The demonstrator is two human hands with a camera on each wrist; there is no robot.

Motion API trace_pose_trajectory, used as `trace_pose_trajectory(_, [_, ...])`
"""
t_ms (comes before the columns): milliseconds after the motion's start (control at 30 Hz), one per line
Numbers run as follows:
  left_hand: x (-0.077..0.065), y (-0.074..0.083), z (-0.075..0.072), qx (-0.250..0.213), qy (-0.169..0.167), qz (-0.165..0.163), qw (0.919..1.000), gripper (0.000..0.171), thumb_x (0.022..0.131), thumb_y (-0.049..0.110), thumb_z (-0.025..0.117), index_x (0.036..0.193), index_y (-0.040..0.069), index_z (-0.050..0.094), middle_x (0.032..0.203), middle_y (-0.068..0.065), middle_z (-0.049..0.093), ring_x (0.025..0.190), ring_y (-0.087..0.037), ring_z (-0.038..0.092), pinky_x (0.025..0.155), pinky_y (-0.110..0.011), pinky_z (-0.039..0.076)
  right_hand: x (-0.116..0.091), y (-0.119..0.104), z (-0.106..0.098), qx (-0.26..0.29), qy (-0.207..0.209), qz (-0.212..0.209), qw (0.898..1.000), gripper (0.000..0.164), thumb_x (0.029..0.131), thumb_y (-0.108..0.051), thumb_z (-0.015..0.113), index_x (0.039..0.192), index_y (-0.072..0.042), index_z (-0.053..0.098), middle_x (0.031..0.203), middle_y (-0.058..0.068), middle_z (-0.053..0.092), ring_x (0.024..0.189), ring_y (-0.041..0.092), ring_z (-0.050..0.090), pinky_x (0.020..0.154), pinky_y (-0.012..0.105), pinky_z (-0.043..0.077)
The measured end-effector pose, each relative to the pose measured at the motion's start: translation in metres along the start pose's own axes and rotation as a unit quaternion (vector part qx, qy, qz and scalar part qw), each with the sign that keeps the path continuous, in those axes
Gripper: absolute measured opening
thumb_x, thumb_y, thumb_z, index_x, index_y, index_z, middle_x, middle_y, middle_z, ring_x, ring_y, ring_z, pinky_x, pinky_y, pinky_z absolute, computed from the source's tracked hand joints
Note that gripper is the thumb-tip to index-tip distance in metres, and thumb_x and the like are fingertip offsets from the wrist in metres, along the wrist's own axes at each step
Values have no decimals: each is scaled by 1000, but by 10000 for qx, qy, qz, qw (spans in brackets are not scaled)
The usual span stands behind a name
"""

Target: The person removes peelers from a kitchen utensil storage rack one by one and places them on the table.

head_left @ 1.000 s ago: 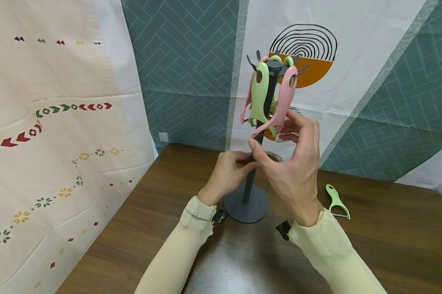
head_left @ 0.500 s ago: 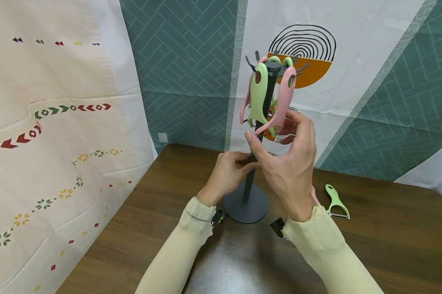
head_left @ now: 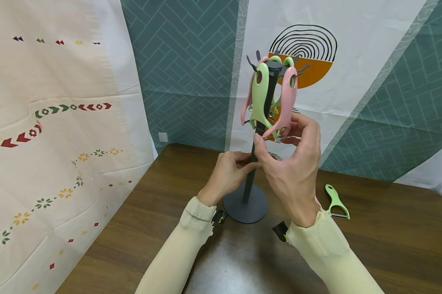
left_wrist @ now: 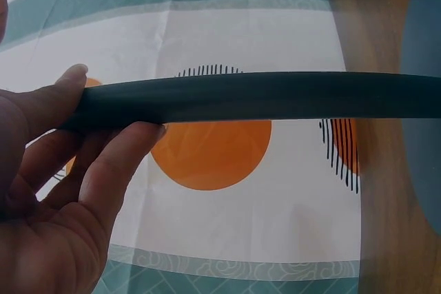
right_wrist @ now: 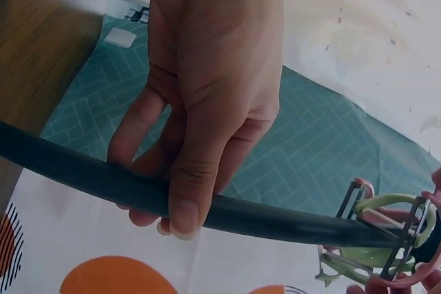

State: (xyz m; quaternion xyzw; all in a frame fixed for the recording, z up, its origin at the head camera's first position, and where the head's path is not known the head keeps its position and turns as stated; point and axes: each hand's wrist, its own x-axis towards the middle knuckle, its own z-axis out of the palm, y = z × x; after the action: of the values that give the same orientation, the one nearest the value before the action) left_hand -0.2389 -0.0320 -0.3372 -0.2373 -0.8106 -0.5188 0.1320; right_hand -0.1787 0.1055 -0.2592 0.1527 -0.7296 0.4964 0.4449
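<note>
A dark grey stand with upturned hooks around its top rises from the table, and its pole (head_left: 248,188) is gripped near mid-height by my left hand (head_left: 226,175). The left wrist view shows thumb and fingers on opposite sides of that pole (left_wrist: 275,94). Pink and green Y-shaped peelers hang from the hooks, blades downward. My right hand (head_left: 294,169) holds the lower end of the front-right pink peeler (head_left: 287,100), thumb in front and fingers behind. Beside it hangs a green peeler (head_left: 259,92). In the right wrist view, my right fingertips (right_wrist: 375,287) show only at the corner.
Another green peeler (head_left: 337,202) lies on the brown wooden table (head_left: 389,237), right of my right wrist. Something pink, mostly hidden, shows behind that wrist. A patterned cloth (head_left: 66,163) hangs on the left, and a teal and white cloth backs the table.
The front-right pink peeler has swung from slanting down-left to hanging more upright. My right hand shifted slightly left, then back right with it. My left hand has stayed on the pole.
</note>
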Motion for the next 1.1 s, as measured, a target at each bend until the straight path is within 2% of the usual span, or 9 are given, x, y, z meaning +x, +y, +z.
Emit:
trace_pose_trajectory(333, [0,0,1,-224,-60,-119,9997,18,92,20,78,106,8,81,100,-4,79,88,-11,77,75,-23,61,-2,0,-10,-228,-73,-22,9997,58,82,-27,80,130,-3,59,113,16,57,99,15,53,84,25,46])
trace_pose_trajectory(600, [0,0,2,-318,-93,-124,9994,20,92,19,78,108,8,80,104,-4,80,88,-10,77,76,-24,61,-3,0,-18,-500,-175,-110,9985,57,83,-25,79,132,-3,59,113,20,54,99,14,54,85,21,47])
trace_pose_trajectory(800, [1,0,1,-299,-79,-133,9994,17,92,20,78,106,10,81,103,-3,80,87,-9,76,76,-24,61,-2,0,-18,-415,-63,-130,9990,57,82,-26,81,131,-3,62,113,19,57,99,14,54,85,21,49])
trace_pose_trajectory(1100, [0,0,1,-276,-154,-212,9993,20,92,21,78,107,9,80,102,-4,80,87,-10,77,76,-27,62,-1,1,-20,-348,91,-411,9985,51,82,-22,83,128,-7,67,109,19,58,101,17,52,94,21,47])
